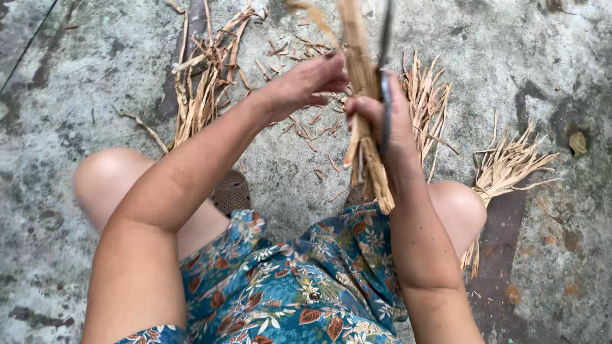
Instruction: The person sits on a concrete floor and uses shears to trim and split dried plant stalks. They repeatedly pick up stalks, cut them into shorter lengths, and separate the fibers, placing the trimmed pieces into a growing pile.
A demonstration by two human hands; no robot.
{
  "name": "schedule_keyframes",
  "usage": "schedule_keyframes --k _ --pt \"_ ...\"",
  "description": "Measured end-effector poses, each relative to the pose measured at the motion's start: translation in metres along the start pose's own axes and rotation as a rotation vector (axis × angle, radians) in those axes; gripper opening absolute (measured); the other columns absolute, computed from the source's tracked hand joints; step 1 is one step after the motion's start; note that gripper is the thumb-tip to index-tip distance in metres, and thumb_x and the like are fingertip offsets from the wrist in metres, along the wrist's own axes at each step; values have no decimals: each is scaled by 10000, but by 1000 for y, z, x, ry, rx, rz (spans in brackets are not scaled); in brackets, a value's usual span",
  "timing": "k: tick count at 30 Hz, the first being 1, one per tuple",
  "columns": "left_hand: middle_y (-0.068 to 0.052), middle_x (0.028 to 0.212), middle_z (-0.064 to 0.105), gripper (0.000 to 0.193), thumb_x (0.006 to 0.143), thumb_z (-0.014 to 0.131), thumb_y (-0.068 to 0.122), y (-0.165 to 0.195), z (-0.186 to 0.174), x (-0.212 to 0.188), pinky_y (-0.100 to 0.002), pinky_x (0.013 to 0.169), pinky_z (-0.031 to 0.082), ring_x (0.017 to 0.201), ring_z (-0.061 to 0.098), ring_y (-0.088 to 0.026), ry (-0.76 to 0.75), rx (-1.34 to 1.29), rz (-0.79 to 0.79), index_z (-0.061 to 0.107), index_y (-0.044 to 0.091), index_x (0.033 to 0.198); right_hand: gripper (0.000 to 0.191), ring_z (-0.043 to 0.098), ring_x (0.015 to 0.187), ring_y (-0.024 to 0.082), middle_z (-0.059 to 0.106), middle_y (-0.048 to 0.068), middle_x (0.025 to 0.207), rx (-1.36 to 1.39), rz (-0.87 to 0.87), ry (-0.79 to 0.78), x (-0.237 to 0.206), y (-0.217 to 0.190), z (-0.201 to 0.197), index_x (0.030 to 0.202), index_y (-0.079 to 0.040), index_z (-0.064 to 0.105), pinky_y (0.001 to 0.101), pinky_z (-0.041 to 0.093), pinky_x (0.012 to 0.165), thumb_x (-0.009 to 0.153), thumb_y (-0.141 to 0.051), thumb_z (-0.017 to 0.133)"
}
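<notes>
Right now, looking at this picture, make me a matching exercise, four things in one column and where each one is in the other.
Things:
1. right hand
2. left hand
3. pile of dry strips
4. brown sandal

Places:
A. on the concrete floor, to the person's left
B. on the foot, between the knees
C. gripping the bundle of dry stalks with a dark blade
D. fingertips touching the bundle higher up

Pairs: 1-C, 2-D, 3-A, 4-B

Blue floral garment (287,286) with rust leaves, brown perforated shoes (233,191)
</notes>
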State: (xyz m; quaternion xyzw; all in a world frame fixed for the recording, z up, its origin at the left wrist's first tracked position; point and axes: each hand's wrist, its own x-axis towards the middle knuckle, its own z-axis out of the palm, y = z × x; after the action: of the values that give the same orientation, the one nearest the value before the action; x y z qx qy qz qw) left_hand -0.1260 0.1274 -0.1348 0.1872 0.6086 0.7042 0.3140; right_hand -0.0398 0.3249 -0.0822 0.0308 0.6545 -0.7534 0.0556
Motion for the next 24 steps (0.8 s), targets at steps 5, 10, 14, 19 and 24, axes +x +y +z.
schedule_keyframes --k 5,10,14,19,24 --pt "-136 1028 748 551 855 773 446 24 25 -1 -412 880 650 945 738 -227 271 -516 191 663 -23 1124 488 761 785 200 730 107 1025 109 6 -206 -4 19 26 1321 -50 461 334 675 680 930 -171 726" --pt "-155 839 758 308 876 753 269 19 -15 -15 -379 733 669 716 750 -218 595 -716 250 717 -30 943 379 669 769 196 780 208 1045 106 -52 31 4 27 -3 1231 -59 493 300 586 662 1002 -260 718" --pt "-142 734 673 205 905 774 161 21 -66 -20 -415 710 657 651 696 -232 640 -802 569 666 -5 850 389 792 880 277 760 247 1050 359 -27 208 7 24 -34 1170 -84 479 349 671 723 958 -318 705" --pt "-118 728 696 215 865 802 179 9 -63 -12 -395 723 667 666 702 -219 676 -799 530 652 31 823 434 794 924 279 766 248 1126 467 -23 266 10 36 -33 1180 -69 482 299 677 710 955 -377 690" --pt "-80 747 728 259 887 791 274 -1 -11 9 -353 683 703 684 737 -164 741 -631 401 669 46 869 417 770 968 292 736 261 1212 481 -96 116 18 56 -5 1148 -89 480 266 605 685 989 -375 738"
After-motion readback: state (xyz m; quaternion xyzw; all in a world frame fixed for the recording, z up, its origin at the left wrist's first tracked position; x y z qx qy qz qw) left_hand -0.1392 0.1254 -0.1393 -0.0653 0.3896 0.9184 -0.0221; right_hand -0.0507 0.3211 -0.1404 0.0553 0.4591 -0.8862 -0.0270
